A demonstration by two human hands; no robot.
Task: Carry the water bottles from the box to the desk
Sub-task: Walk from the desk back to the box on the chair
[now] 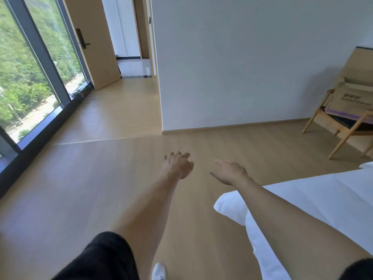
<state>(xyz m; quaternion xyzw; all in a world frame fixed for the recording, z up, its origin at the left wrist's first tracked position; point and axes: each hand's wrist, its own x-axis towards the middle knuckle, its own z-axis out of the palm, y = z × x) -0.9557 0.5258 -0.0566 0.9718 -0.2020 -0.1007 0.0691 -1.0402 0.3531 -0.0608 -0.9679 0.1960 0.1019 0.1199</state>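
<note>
Both hands empty, left hand [177, 165] loosely curled and right hand [229, 172] flat, over bare floor; the cardboard box [352, 98] sits on a wooden chair [341, 129] at two o'clock, so the walk should turn right, its bottles and the desk unseen.

bright daylight enters through the window [30, 77] on the left, leaving a pale sheen on the wooden floor [101, 178]. the chair [341, 126] throws a soft shadow on the wall [252, 67]. wide-angle bending curves the edges; detail is slightly soft throughout.
</note>
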